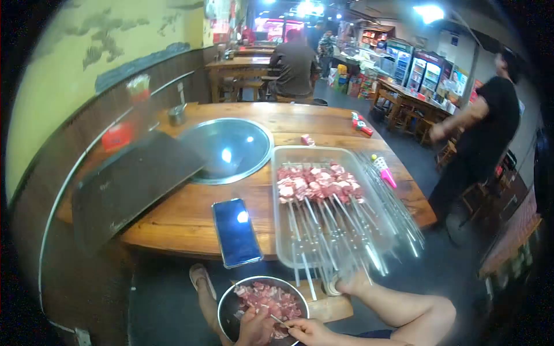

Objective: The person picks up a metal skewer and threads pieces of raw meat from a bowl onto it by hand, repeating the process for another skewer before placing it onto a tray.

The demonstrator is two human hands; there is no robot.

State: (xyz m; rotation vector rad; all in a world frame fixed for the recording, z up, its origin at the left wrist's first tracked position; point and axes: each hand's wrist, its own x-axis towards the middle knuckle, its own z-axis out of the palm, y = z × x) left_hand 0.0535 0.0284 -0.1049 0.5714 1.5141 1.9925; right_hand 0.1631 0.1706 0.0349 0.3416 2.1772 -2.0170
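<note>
A: Where are my hands?
B: Left hand point(255, 328) rests in the round steel bowl of raw meat cubes point(262, 303), near centre; fingers curled, grip unclear.
A: Right hand point(309, 331)?
B: Pinching a thin metal skewer point(279, 320) over that bowl, below the wooden tabletop point(190, 222).

Premises: eating house, barbecue or hot-pot type, with a shop section. Evidence: heavy wooden table point(323, 124) with a round metal basin point(228, 150) sunk into its top; further wooden tables and benches point(242, 69) in a row at far left, a seated person point(294, 66) at one. Clear plastic tray point(332, 207) of raw meat skewers point(317, 184) near right; metal bowl of cut meat point(262, 305) nearest. Far right: lit glass-door drink fridges point(424, 72) and stocked shelves point(375, 37). Standing person in black point(485, 132), right.
</note>
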